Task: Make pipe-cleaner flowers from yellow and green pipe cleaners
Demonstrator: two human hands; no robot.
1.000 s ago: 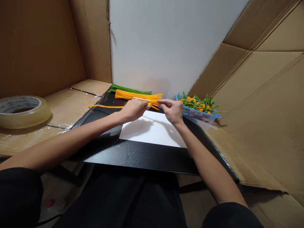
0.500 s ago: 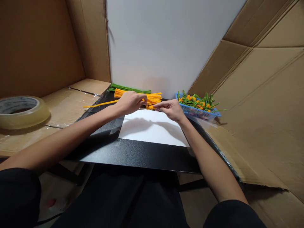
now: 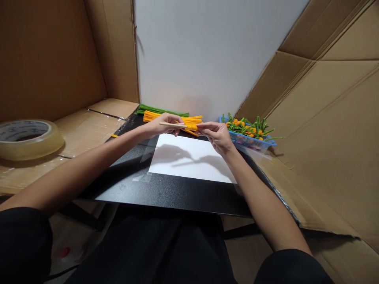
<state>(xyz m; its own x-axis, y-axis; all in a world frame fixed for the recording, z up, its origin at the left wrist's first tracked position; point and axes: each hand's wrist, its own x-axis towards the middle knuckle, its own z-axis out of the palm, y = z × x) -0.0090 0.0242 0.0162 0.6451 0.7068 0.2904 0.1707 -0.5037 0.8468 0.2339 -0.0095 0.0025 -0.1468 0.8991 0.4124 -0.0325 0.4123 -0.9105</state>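
Observation:
A thin wooden stick [image 3: 170, 124] lies nearly level between my hands, across the front of my left fingers. Yellow pipe cleaner [image 3: 191, 127] is wound in tight coils around its right part. My right hand [image 3: 217, 136] is closed in a pinch at the right end of the coils and stick. My left hand [image 3: 166, 123] is closed at the coils' left side, its fingers bent around the pipe cleaner. A yellow tip shows beyond my left forearm; the length between is hidden. Both hands hover above a white sheet [image 3: 189, 161].
Behind my hands lie yellow pipe cleaners [image 3: 151, 116] and green pipe cleaners [image 3: 162, 111]. A blue basket [image 3: 248, 141] at right holds green-and-orange pieces. A tape roll [image 3: 32, 144] sits on cardboard at left. The black table [image 3: 171, 193] has cardboard walls around it.
The stick has swung into clear view across my left fingers, and more of the coils shows. The pipe cleaner's loose tail has dropped mostly behind my left forearm. My right hand has turned slightly.

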